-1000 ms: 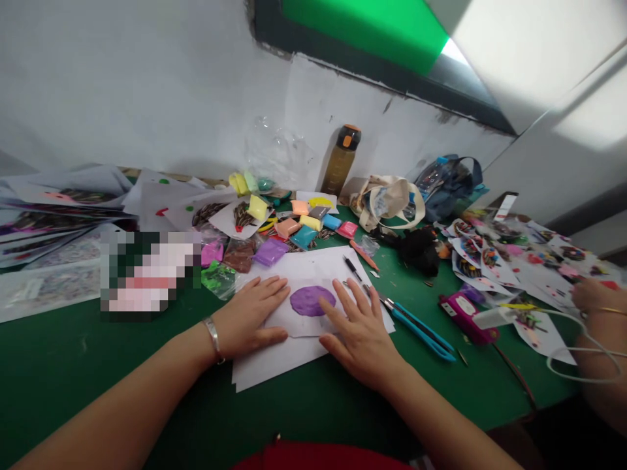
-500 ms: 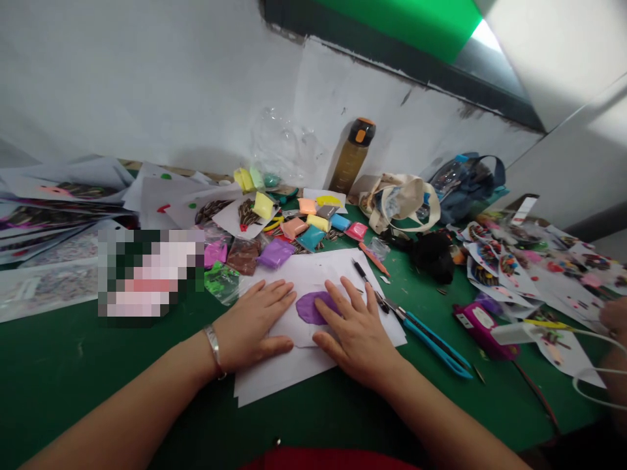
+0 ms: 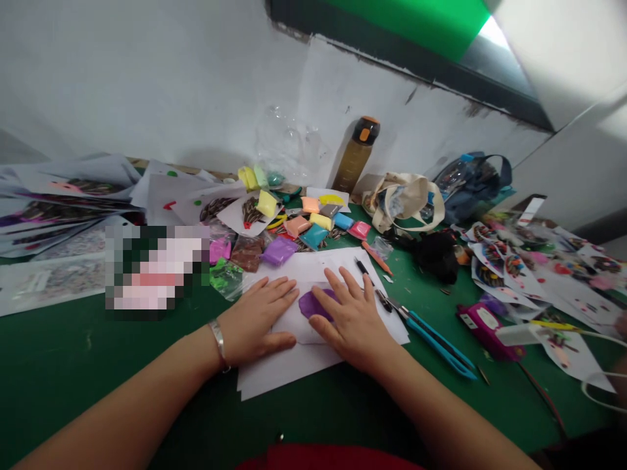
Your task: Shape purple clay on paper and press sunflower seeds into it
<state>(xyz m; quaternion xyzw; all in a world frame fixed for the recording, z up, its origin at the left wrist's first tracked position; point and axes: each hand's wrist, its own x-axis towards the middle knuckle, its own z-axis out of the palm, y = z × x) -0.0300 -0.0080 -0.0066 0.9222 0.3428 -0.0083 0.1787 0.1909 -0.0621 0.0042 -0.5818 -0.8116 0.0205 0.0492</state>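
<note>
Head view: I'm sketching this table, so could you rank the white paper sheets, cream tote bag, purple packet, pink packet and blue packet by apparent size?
1. White paper sheets, though partly covered
2. Cream tote bag
3. Purple packet
4. Pink packet and blue packet: too alike to rank

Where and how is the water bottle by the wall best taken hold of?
Grip the water bottle around mid-body, below its black lid, probably from the front: its body looks cylindrical, the wall is behind, and the cream tote bag flanks its lower right.
</note>
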